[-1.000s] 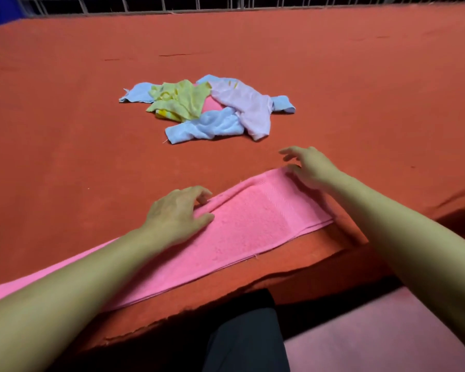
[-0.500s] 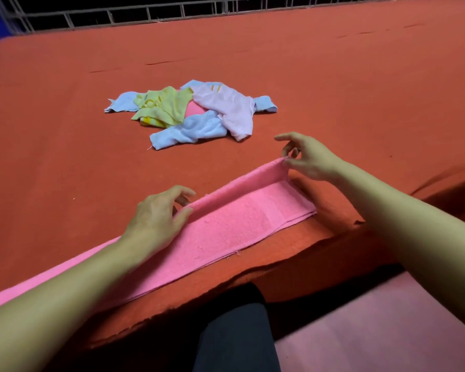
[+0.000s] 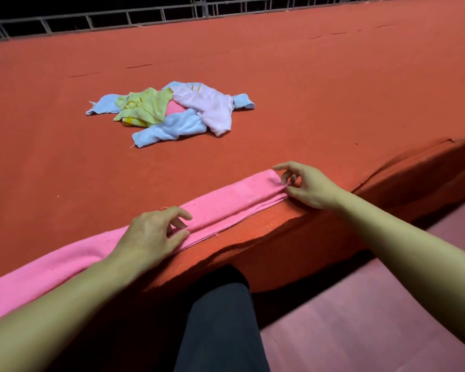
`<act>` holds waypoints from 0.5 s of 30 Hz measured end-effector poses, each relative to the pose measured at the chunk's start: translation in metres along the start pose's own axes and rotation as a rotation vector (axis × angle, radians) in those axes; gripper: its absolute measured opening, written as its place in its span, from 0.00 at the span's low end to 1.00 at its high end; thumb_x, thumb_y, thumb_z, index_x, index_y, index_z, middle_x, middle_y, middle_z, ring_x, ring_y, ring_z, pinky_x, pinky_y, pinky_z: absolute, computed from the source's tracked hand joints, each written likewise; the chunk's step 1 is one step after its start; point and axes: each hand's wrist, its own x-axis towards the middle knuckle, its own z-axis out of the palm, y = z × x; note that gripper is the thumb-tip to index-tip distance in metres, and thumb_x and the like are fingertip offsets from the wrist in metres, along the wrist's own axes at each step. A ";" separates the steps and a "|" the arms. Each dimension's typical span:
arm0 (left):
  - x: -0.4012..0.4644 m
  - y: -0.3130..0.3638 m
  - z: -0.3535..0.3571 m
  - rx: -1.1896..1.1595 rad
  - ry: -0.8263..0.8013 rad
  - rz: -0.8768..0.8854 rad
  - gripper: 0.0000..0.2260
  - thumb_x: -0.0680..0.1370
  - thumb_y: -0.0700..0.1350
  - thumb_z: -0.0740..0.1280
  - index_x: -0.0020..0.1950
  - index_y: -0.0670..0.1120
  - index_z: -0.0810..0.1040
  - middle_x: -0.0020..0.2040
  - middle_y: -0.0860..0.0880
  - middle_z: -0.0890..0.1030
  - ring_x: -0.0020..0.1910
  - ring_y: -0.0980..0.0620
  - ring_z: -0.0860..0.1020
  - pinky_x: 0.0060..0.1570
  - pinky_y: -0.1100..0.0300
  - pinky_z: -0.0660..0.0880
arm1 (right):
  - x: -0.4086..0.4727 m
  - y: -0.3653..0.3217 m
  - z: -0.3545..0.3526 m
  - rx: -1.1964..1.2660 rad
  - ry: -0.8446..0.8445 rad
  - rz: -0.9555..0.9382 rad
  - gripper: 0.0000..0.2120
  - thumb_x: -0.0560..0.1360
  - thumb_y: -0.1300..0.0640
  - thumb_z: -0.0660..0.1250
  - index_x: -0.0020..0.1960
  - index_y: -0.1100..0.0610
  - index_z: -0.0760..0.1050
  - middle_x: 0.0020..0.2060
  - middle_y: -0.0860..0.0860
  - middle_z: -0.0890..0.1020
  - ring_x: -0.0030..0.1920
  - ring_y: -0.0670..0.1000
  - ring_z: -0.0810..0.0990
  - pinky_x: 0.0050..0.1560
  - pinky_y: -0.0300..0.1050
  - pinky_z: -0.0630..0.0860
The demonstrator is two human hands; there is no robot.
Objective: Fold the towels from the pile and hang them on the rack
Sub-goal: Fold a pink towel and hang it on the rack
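My left hand (image 3: pixel 151 234) pinches the folded pink towel (image 3: pixel 226 202) mid-length along the desk's (image 3: pixel 306 89) near edge; right hand (image 3: pixel 306 186) pinches its end, other fingers spread. Towel pile (image 3: pixel 172 111) mid-desk.

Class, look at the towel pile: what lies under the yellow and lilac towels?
A pink patch shows between the yellow towel and the lilac towel, with blue towels beneath. How far it extends is hidden.
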 end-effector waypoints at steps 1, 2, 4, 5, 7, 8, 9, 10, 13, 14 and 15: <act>-0.002 0.001 0.000 -0.004 -0.012 0.004 0.12 0.72 0.44 0.76 0.53 0.55 0.81 0.40 0.64 0.79 0.37 0.62 0.76 0.46 0.61 0.76 | -0.002 -0.001 0.000 -0.017 -0.010 -0.005 0.28 0.67 0.70 0.65 0.65 0.53 0.76 0.43 0.43 0.79 0.40 0.47 0.76 0.44 0.30 0.70; -0.003 0.001 0.001 -0.009 -0.024 0.010 0.12 0.72 0.45 0.76 0.54 0.55 0.81 0.41 0.64 0.79 0.38 0.63 0.77 0.48 0.62 0.76 | -0.004 -0.002 0.000 -0.037 -0.018 -0.009 0.26 0.67 0.68 0.66 0.64 0.52 0.76 0.43 0.43 0.80 0.39 0.47 0.76 0.43 0.30 0.70; -0.007 0.002 0.001 -0.010 -0.041 0.029 0.12 0.73 0.45 0.75 0.54 0.54 0.81 0.43 0.63 0.82 0.40 0.61 0.79 0.49 0.63 0.76 | -0.006 -0.004 -0.002 -0.067 -0.014 -0.008 0.22 0.68 0.62 0.65 0.61 0.51 0.78 0.42 0.43 0.81 0.39 0.46 0.76 0.43 0.30 0.69; -0.008 0.002 0.001 -0.005 -0.048 0.038 0.12 0.73 0.45 0.75 0.55 0.54 0.81 0.45 0.62 0.83 0.42 0.60 0.80 0.50 0.63 0.75 | -0.006 -0.006 -0.003 -0.080 0.002 -0.008 0.21 0.68 0.58 0.64 0.60 0.50 0.78 0.42 0.43 0.82 0.40 0.45 0.76 0.44 0.33 0.70; -0.012 0.001 0.001 0.000 -0.060 0.060 0.13 0.73 0.46 0.75 0.56 0.54 0.81 0.47 0.61 0.84 0.44 0.61 0.81 0.52 0.63 0.76 | -0.006 -0.010 -0.003 -0.115 0.056 -0.001 0.16 0.73 0.54 0.63 0.60 0.49 0.78 0.41 0.44 0.83 0.42 0.46 0.77 0.47 0.40 0.71; -0.015 -0.001 0.001 -0.009 -0.061 0.068 0.14 0.73 0.46 0.75 0.57 0.54 0.81 0.46 0.62 0.84 0.45 0.62 0.81 0.52 0.63 0.77 | -0.005 -0.013 -0.003 -0.125 0.091 0.009 0.14 0.75 0.54 0.65 0.60 0.49 0.78 0.40 0.45 0.83 0.42 0.48 0.78 0.48 0.42 0.71; -0.018 -0.002 0.000 -0.025 -0.056 0.072 0.14 0.73 0.46 0.75 0.57 0.55 0.80 0.46 0.63 0.83 0.45 0.63 0.81 0.53 0.63 0.77 | -0.004 -0.016 -0.002 -0.127 0.130 0.022 0.13 0.76 0.54 0.66 0.61 0.50 0.78 0.39 0.46 0.82 0.41 0.48 0.78 0.48 0.43 0.72; -0.022 -0.005 0.000 -0.042 -0.039 0.079 0.14 0.73 0.46 0.75 0.58 0.55 0.80 0.45 0.65 0.82 0.44 0.64 0.81 0.52 0.62 0.78 | -0.002 -0.021 -0.001 -0.126 0.170 0.032 0.13 0.77 0.55 0.66 0.61 0.50 0.78 0.39 0.45 0.82 0.40 0.48 0.78 0.48 0.44 0.72; -0.038 -0.012 -0.006 -0.023 0.087 0.110 0.13 0.72 0.45 0.74 0.55 0.55 0.80 0.43 0.70 0.77 0.41 0.64 0.77 0.46 0.62 0.77 | 0.003 -0.044 0.008 -0.099 0.244 0.021 0.13 0.76 0.56 0.65 0.60 0.50 0.78 0.37 0.42 0.80 0.38 0.48 0.78 0.47 0.46 0.74; -0.045 -0.015 -0.010 -0.006 0.135 0.113 0.11 0.73 0.46 0.73 0.54 0.55 0.80 0.42 0.72 0.75 0.41 0.64 0.75 0.45 0.63 0.75 | 0.004 -0.056 0.014 -0.090 0.237 -0.003 0.13 0.76 0.57 0.65 0.60 0.50 0.78 0.37 0.41 0.80 0.38 0.48 0.78 0.47 0.46 0.74; -0.053 -0.018 -0.014 0.005 0.177 0.107 0.09 0.73 0.47 0.71 0.53 0.56 0.80 0.43 0.74 0.74 0.41 0.63 0.74 0.44 0.65 0.72 | 0.004 -0.069 0.022 -0.082 0.215 -0.039 0.13 0.76 0.57 0.66 0.60 0.50 0.78 0.36 0.40 0.79 0.38 0.47 0.77 0.47 0.46 0.73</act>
